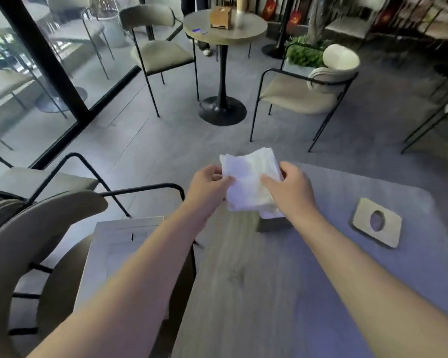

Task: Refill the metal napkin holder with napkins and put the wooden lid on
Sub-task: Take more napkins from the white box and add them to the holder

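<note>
A stack of white napkins (248, 177) is held up above the table between both hands. My left hand (207, 184) grips its left edge and my right hand (292, 187) grips its right side. Just below the stack, a corner of the metal napkin holder (272, 224) shows on the table, mostly hidden by the napkins and my right wrist. The wooden lid (376, 222), a flat rounded square with an oval hole, lies on the table to the right of the holder, apart from it.
The grey wooden table (243, 293) carries the holder and lid. A white box (122, 254) sits on a chair (23, 241) at the left. Farther off stand a round table (224, 29) with a wooden box and several chairs.
</note>
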